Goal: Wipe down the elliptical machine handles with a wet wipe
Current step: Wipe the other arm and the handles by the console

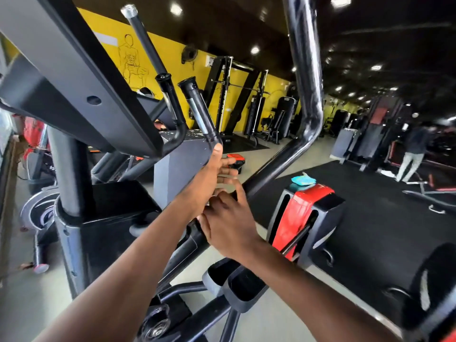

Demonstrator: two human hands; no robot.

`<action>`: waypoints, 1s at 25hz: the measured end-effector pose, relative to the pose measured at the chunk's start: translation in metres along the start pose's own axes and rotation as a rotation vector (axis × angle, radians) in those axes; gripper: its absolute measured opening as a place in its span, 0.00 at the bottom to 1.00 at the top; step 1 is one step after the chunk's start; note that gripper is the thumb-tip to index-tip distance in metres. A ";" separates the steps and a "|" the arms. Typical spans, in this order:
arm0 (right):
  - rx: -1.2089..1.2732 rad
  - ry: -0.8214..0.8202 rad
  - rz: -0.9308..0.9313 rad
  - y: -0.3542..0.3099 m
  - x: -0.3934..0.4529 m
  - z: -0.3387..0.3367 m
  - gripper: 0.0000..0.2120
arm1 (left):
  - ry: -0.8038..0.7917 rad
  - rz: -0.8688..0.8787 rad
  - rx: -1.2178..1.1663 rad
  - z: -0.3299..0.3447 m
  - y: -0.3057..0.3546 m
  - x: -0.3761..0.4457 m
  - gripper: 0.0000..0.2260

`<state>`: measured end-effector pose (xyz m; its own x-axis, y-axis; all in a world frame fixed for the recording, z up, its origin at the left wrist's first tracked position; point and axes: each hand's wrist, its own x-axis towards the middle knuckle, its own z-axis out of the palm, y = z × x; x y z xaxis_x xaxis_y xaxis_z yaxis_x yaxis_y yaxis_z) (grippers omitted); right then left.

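The elliptical's short black handle [198,111] with a silver sensor strip rises left of centre, and a second one [170,97] stands just behind it. My left hand [212,174] reaches up to the lower end of the near handle. Its thumb touches the bend and its fingers are stretched out to the right. My right hand [228,223] is just below, back to the camera, over the long black swing arm [307,114], with its fingers curled toward my left wrist. No wipe shows in either hand. A teal wipe packet [303,180] lies on the red and black housing [299,213].
The console underside [74,77] looms at upper left. Foot pedals [237,285] sit below my arms. A person [412,154] stands at far right among other gym machines. Black floor mats and a yellow wall lie beyond.
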<state>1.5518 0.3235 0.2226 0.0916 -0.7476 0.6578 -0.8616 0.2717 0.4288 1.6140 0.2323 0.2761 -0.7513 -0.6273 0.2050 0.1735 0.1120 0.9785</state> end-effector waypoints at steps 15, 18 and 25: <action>-0.017 0.041 -0.066 0.084 -0.011 -0.003 0.17 | -0.067 0.059 -0.032 0.043 0.024 0.012 0.25; -0.113 0.141 -0.126 0.142 0.018 -0.020 0.18 | -0.130 0.085 0.005 0.053 0.032 0.016 0.31; 0.018 0.234 0.270 0.157 0.019 -0.029 0.16 | -0.125 0.082 0.037 0.064 0.044 0.021 0.33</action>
<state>1.4328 0.3694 0.3205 -0.0303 -0.4906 0.8709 -0.8786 0.4285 0.2108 1.5647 0.2736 0.3249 -0.8097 -0.5141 0.2831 0.2152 0.1888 0.9581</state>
